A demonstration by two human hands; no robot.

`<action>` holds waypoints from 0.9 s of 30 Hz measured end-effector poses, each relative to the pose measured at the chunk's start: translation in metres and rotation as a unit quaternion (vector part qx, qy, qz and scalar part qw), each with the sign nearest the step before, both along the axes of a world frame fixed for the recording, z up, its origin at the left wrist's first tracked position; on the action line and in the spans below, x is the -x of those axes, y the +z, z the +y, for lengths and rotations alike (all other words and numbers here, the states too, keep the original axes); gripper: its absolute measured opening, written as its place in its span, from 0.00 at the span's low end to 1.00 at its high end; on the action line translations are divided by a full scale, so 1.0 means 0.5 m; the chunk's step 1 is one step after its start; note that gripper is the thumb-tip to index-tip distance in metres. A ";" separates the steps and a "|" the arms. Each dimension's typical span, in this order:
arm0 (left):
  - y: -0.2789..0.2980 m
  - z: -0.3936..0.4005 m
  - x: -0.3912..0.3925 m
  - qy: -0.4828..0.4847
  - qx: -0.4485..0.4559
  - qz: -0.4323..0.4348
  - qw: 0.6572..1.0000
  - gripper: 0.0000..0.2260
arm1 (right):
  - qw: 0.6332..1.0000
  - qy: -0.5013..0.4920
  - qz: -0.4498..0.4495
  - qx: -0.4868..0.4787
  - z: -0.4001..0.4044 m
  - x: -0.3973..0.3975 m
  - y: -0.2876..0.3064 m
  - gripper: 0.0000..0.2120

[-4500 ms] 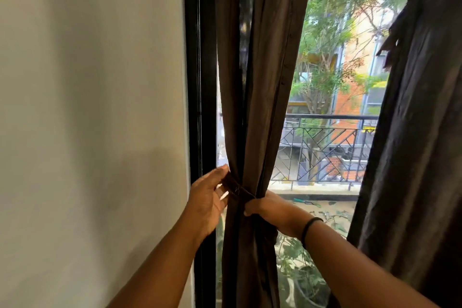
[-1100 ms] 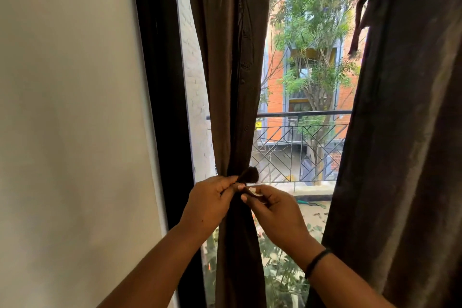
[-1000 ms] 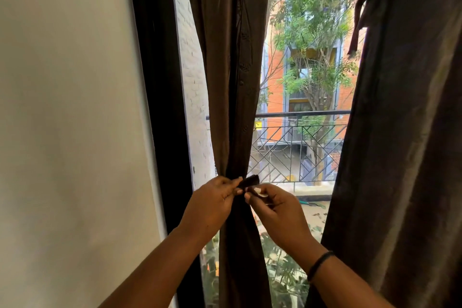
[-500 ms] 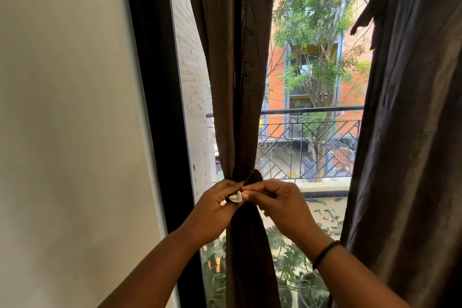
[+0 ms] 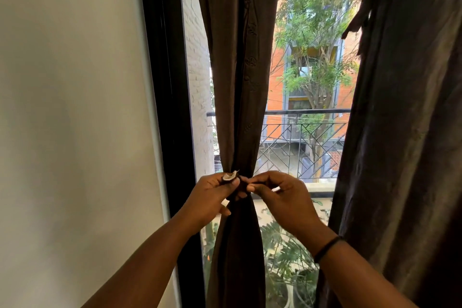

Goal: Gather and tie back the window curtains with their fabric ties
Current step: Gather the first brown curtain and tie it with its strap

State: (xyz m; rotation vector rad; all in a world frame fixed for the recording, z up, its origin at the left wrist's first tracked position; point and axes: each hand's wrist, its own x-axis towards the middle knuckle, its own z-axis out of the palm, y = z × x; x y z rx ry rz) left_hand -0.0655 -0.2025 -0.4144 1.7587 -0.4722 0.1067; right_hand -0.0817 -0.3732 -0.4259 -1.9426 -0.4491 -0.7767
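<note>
Compared with half a second ago, left hand [image 5: 208, 197] shifted a little up and leftward, now pinching the pale-lined end of the narrow dark brown fabric tie [image 5: 230, 176] between thumb and forefinger, that end turned up so its whitish underside shows. Right hand [image 5: 282, 197] just beside it, fingers curled, thumb and forefinger tips pinched at the other part of the tie right against the cloth; exactly what lies between those fingertips too small to tell. Both hands close together, almost touching, at the waist of the gathered dark brown cloth curtain [image 5: 240, 82].

Curtain bunched into a narrow column, cinched where the hands meet, flaring slightly above and below. Hanging in front of the glass, just right of the black window frame [image 5: 170, 82]. Plain cream wall [image 5: 75, 107] filling the left side.

Thin black band [image 5: 327, 247] round the right wrist.

On the far right, a second dark brown curtain [image 5: 405, 132] hanging loose and ungathered, with its own fabric strip [image 5: 356, 24] dangling near the top edge.

Through the glass between the two curtains: black metal balcony railing [image 5: 307, 137] with angled bars, green leafy tree [image 5: 317, 20], orange brick building [image 5: 276, 87] behind it, large-leaved plants [image 5: 287, 257] low down.
</note>
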 end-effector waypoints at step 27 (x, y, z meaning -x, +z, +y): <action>0.019 0.060 0.067 -0.022 -0.146 -0.064 0.987 0.11 | 0.970 -0.071 -0.071 0.222 0.054 0.048 -0.002 0.14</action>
